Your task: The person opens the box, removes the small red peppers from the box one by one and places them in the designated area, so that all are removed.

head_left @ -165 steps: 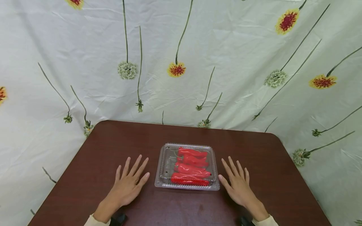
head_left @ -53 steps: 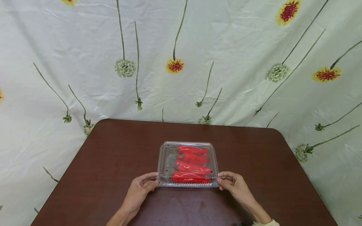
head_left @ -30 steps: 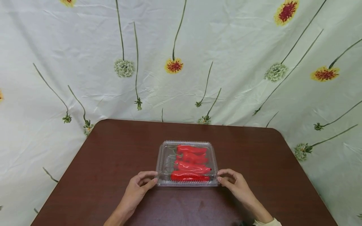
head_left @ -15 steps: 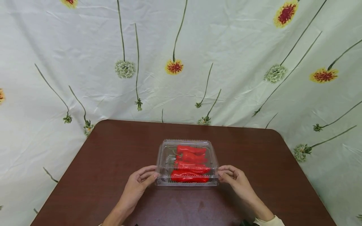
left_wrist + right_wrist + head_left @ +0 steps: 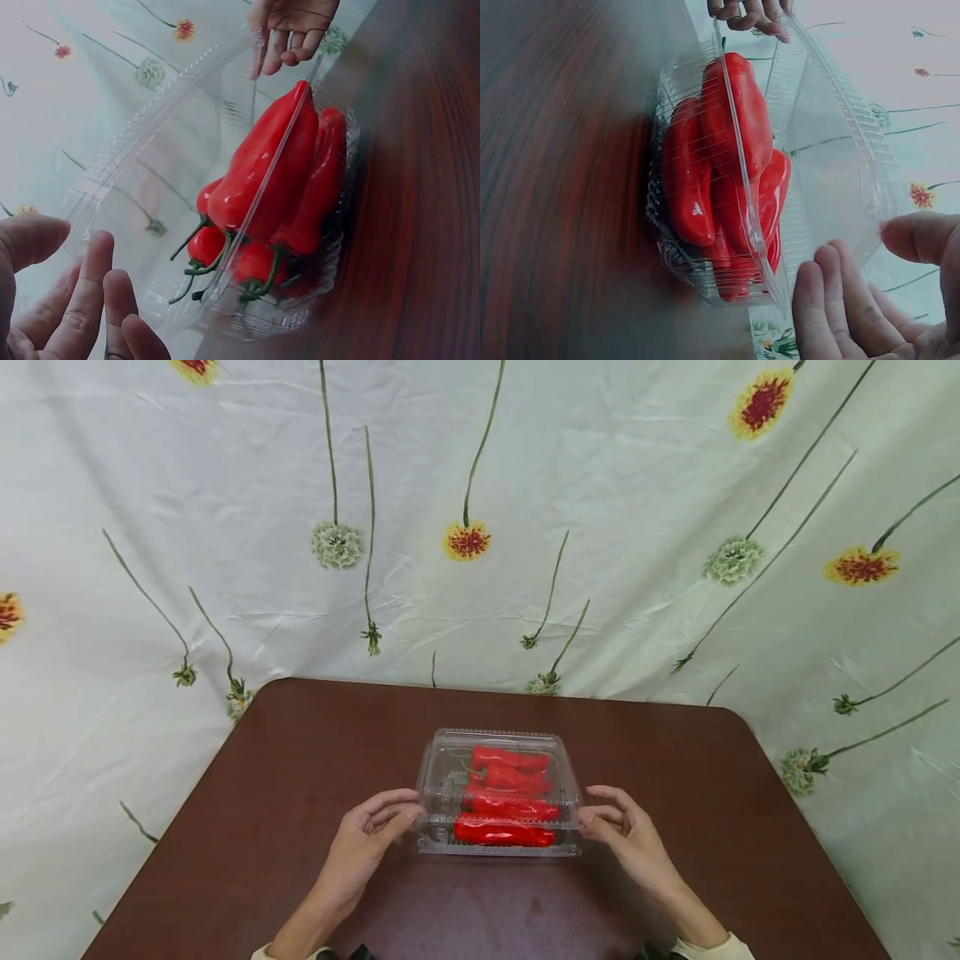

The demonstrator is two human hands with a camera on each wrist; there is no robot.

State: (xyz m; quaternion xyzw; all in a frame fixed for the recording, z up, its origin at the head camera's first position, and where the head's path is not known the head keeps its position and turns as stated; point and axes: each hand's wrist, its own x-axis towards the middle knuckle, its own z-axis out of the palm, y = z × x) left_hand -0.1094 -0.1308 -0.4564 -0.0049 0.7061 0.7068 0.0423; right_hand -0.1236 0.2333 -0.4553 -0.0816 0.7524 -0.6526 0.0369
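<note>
From my head view, the clear plastic box (image 5: 498, 793) of glossy red peppers (image 5: 504, 785) sits mid-table (image 5: 262, 793), its lid lifted at the near edge. My left hand (image 5: 371, 835) and right hand (image 5: 626, 835) pinch its front corners.

At my left wrist, curled fingers (image 5: 90, 300) touch the lid (image 5: 161, 172).

At my right wrist, fingertips (image 5: 832, 300) and thumb grip the lid's edge.

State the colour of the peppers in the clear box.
Glossy red peppers with green stems, clearest in the left wrist view.
</note>
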